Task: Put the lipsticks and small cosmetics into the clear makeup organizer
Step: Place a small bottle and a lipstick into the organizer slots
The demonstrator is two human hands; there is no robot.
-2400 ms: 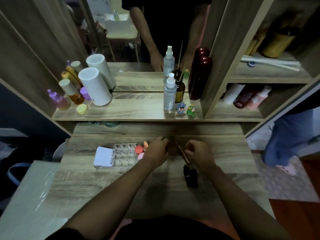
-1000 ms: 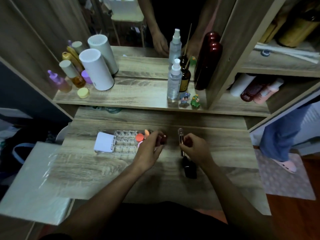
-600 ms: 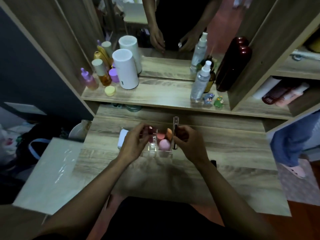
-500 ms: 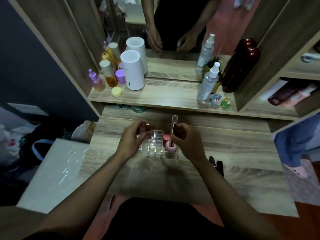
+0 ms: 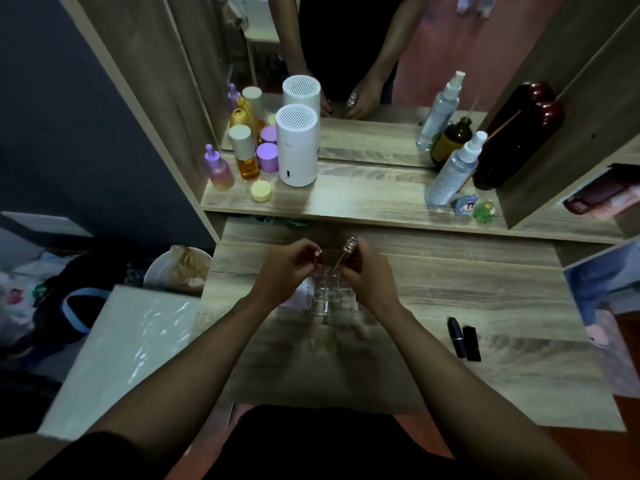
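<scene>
The clear makeup organizer (image 5: 325, 296) stands on the wooden desk between my hands. My left hand (image 5: 287, 268) is shut on a small dark-red lipstick (image 5: 318, 255) held just above the organizer's left side. My right hand (image 5: 367, 271) is shut on a slim lip gloss tube (image 5: 346, 252) with a clear cap, tilted, its lower end down at the organizer's compartments. A white packet (image 5: 304, 292) lies against the organizer's left side, mostly hidden by my left hand. Two black lipsticks (image 5: 464, 337) lie on the desk to the right.
The raised shelf behind carries a white cylinder (image 5: 298, 147), purple and amber bottles (image 5: 242, 157), a spray bottle (image 5: 453, 171), a dark-red bottle (image 5: 512, 133) and two small figurines (image 5: 474, 207). A mirror stands behind. A white board (image 5: 114, 344) lies left of the desk (image 5: 450, 289).
The camera has swung left and down. Both hands carried the lipstick and the gloss tube over to the organizer; the tube's lower end has dropped toward its compartments.
</scene>
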